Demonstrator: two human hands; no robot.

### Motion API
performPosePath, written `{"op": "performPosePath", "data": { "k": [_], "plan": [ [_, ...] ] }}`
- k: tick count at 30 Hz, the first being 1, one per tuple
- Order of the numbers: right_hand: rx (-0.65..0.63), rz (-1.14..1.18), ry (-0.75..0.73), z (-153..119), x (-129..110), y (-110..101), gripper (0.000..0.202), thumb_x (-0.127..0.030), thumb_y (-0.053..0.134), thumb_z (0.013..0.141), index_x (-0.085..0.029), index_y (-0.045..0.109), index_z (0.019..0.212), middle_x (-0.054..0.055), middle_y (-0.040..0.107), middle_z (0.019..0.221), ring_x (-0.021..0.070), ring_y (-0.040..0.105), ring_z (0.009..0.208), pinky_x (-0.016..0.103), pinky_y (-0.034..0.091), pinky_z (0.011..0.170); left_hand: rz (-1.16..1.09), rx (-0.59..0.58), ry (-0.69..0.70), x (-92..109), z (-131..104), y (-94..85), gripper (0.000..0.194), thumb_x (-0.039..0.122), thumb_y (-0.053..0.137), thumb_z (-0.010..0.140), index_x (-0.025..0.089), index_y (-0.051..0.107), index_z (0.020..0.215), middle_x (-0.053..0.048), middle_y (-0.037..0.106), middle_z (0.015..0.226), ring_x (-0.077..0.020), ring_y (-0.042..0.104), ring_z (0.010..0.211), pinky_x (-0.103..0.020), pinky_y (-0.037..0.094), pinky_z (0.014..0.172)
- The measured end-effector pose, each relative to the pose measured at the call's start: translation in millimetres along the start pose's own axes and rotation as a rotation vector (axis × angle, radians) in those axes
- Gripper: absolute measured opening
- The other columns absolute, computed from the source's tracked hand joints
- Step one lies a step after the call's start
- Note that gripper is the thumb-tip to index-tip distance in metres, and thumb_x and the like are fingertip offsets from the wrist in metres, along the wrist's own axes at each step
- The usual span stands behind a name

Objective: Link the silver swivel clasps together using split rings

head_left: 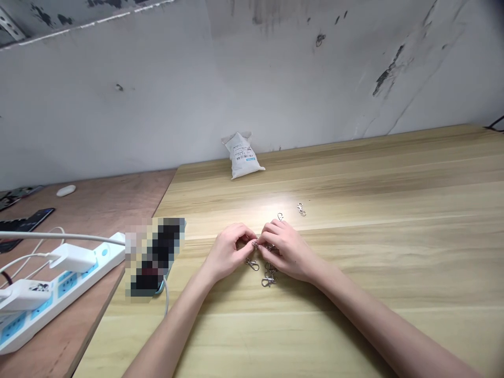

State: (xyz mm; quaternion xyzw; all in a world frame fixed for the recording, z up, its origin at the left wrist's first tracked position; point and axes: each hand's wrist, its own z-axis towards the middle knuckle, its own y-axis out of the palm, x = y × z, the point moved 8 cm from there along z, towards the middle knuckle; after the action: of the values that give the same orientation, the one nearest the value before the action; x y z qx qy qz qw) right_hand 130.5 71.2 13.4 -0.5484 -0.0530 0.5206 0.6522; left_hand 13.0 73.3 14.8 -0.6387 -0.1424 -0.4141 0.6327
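Observation:
Fingertips of my left hand (232, 249) and my right hand (285, 249) meet over the wooden table, both closed in a pinch on a small metal key ring (255, 243). Its details are mostly covered by the fingers. Just below the hands lie silver lobster clasps, one lobster clasp (252, 264) by the left fingers and another lobster clasp (269, 282) nearer me. More metal pieces are partly hidden under my right hand. Beyond its knuckles a lobster clasp (280, 216) peeks out, and a separate clasp with a ring (301, 209) rests farther right.
A white plastic packet (244, 156) stands near the wall at the back. To the left are a phone (157, 257) with a cable, a white power strip (73, 291) with chargers, and a white oval object (66, 190) on a reddish-brown board (114, 197).

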Motion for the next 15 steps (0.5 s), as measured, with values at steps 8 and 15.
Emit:
{"op": "performPosePath", "data": {
  "k": [8, 15],
  "plan": [
    [0.005, 0.010, -0.002, -0.8, 1.1, 0.1, 0.007, -0.020, 0.053, 0.091, -0.019, 0.059, 0.087, 0.005, 0.059, 0.087, 0.0193, 0.048, 0.083, 0.033, 0.039, 0.074, -0.002, -0.002, -0.003, 0.6, -0.2, 0.0, 0.010, 0.022, 0.056, 0.089, 0.019, 0.065, 0.086, -0.002, 0.065, 0.083, -0.0154, 0.057, 0.078, -0.028, 0.043, 0.072],
    [0.003, 0.012, -0.004, -1.1, -0.5, -1.1, 0.007, -0.019, 0.053, 0.090, -0.020, 0.059, 0.087, 0.005, 0.059, 0.086, 0.0195, 0.048, 0.083, 0.033, 0.039, 0.074, -0.018, -0.013, -0.018, -1.4, 0.6, 1.2, 0.010, 0.022, 0.056, 0.089, 0.019, 0.065, 0.087, -0.003, 0.064, 0.083, -0.0155, 0.056, 0.077, -0.028, 0.043, 0.072]
  ]
}}
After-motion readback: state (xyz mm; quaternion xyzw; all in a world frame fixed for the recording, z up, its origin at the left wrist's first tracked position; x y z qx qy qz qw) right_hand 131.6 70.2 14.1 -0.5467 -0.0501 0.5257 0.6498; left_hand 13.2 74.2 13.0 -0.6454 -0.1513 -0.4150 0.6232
